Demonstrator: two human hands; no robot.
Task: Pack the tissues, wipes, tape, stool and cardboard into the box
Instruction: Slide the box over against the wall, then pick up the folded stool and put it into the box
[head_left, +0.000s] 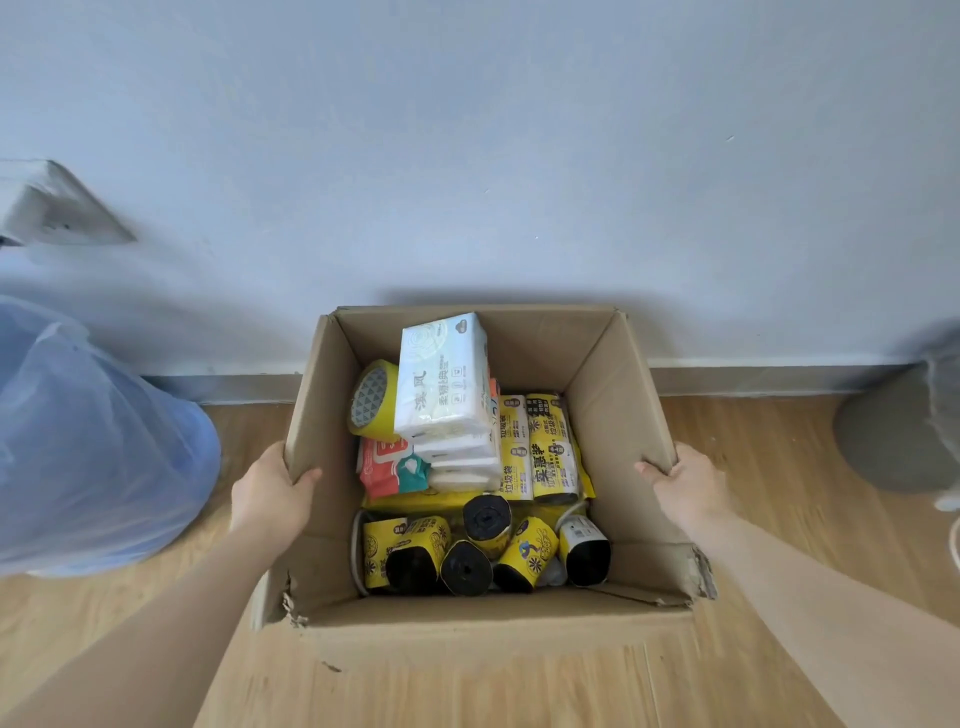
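Your left hand (270, 493) and right hand (688, 480) each clench a side wall of the open brown cardboard box (613, 374); white tissue packs (441, 384) lie inside it.

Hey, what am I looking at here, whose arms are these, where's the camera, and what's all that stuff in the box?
One picture, from a camera worn on a person's head, looking down. The left hand and right hand each grip a side flap of an open cardboard box on a wood floor by a wall. Inside: tissues, a yellow tape roll, red wipes and yellow-wrapped black bag rolls. A blue plastic bag sits left.
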